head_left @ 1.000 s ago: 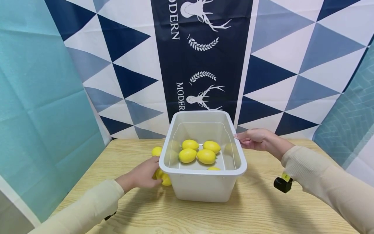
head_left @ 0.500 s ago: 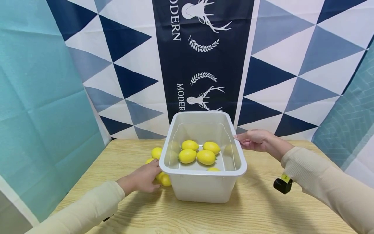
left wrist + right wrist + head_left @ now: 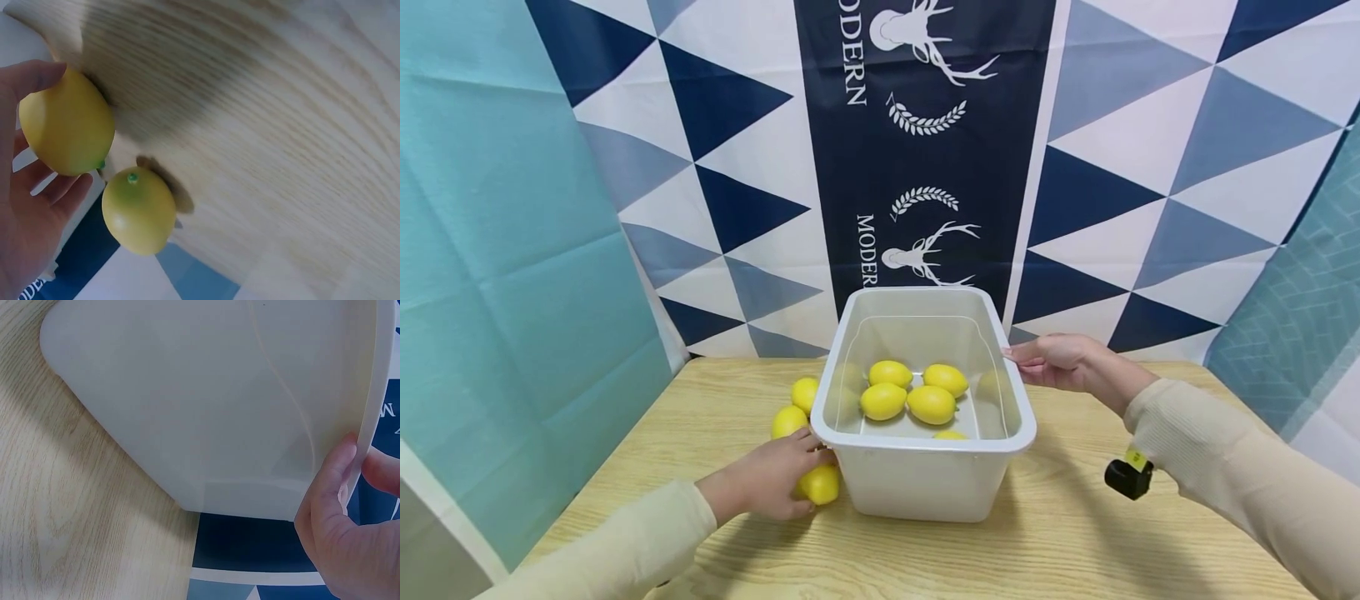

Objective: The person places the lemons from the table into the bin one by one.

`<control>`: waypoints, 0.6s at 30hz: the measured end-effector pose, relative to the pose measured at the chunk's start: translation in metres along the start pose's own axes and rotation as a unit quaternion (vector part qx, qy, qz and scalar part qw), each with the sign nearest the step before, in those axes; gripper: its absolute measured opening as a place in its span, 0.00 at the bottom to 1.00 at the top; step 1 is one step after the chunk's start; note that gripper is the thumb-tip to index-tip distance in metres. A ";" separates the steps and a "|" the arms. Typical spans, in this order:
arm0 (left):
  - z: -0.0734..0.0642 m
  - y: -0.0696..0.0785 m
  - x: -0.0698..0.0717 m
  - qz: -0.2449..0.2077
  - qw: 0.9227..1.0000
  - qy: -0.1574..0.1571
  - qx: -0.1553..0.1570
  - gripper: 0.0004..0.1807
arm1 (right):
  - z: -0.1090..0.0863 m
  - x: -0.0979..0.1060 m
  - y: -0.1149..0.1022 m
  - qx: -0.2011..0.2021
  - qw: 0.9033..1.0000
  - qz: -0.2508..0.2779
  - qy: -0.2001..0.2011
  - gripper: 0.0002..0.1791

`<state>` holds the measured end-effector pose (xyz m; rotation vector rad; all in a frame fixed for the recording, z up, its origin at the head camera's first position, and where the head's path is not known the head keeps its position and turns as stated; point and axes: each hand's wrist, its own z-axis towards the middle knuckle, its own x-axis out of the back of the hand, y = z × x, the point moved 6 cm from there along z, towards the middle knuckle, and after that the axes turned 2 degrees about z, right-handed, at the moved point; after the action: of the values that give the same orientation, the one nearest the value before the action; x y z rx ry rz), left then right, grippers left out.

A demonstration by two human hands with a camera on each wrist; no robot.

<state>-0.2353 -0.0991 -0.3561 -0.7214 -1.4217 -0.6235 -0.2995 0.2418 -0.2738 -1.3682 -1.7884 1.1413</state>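
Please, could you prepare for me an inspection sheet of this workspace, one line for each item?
Surface: light wood-grain table.
Job's things: white bin, upright; five yellow lemons visible inside, at least three lemons outside, on its left.
Clutter: nothing seen.
Hands: left hand has its fingers around one outside lemon; right hand pinches the white bin.
Cables: nothing seen.
Surroundings: patterned cloth behind; black device at the right sleeve.

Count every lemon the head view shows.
8 visible: five lemons inside the bin, two lemons on the table left of it, one lemon at the left hand. Others may be hidden.
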 end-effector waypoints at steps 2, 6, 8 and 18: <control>-0.001 0.002 -0.001 -0.005 1.000 -0.007 0.002 0.31 | 0.000 0.000 0.000 0.000 1.000 0.003 -0.002 0.06; -0.004 0.005 -0.007 -0.013 1.000 -0.024 0.003 0.30 | 0.000 0.001 0.001 0.001 1.000 0.004 -0.003 0.06; -0.006 0.006 -0.010 -0.014 0.999 -0.030 0.002 0.29 | 0.000 0.001 0.001 0.002 1.000 0.004 -0.004 0.06; -0.013 0.002 -0.010 -0.023 0.999 -0.044 0.002 0.30 | 0.002 0.001 0.002 0.000 1.000 0.005 -0.003 0.06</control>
<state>-0.2260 -0.1080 -0.3664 -0.7211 -1.5236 -0.6307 -0.3008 0.2425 -0.2760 -1.3774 -1.7883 1.1525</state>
